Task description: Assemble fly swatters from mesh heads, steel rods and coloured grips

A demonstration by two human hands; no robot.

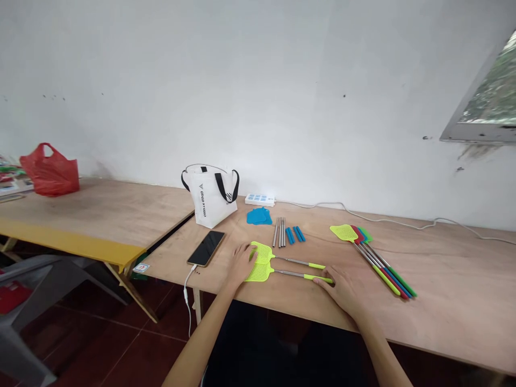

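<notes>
Two yellow-green fly swatters lie side by side on the wooden table, heads to the left, metal rods running right to green handles. My left hand rests on the swatter heads, fingers spread. My right hand lies on the handle end of the nearer swatter, fingertips touching it. Behind them lie several bare metal rods, blue handle sleeves and a small pile of blue swatter heads.
A bundle of finished swatters in yellow, red, green and blue lies at right. A phone on a cable, a white tote bag, a power strip and a red plastic bag stand to the left.
</notes>
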